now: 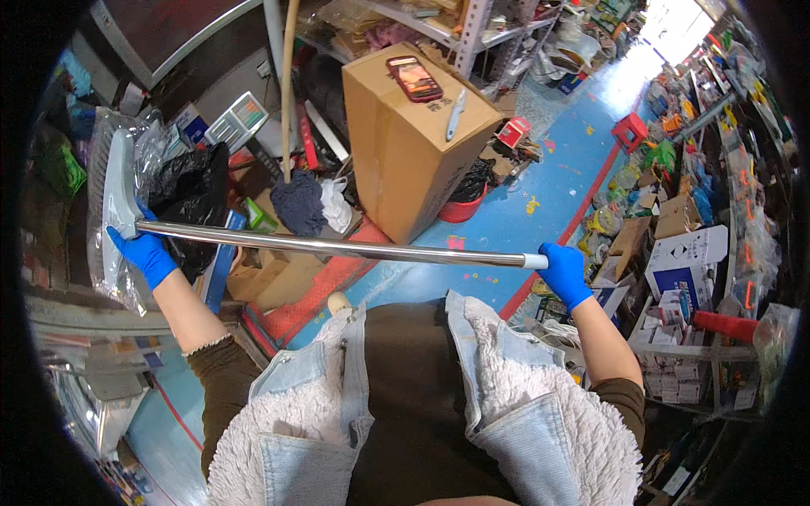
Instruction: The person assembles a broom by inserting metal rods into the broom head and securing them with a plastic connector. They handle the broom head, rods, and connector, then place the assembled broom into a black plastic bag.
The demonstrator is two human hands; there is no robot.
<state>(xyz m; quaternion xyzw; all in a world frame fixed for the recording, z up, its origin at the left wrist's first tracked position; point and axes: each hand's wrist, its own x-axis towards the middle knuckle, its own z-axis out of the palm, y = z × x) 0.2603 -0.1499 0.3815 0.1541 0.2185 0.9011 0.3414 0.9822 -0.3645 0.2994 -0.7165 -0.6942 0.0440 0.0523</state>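
Observation:
A broom lies level across my view, its pale grey head (124, 177) on the left. Clear plastic film hangs around the head, over what look like grey bristles. From the head a shiny metal pole (337, 245) runs right to a pale end cap (535, 261). My left hand (145, 251), in a blue glove, is closed around the base of the head where the pole joins it. At the other end my right hand (564, 274), gloved the same way, grips the pole by its cap; its fingertips are partly hidden.
Ahead stands a tall cardboard box (396, 135) with a phone (414, 78) and a sheathed-looking knife (456, 115) on top. A wooden stick (288, 101) leans beside it. A red basket (462, 208) sits behind the box. Crowded shelves (726, 325) line the right side.

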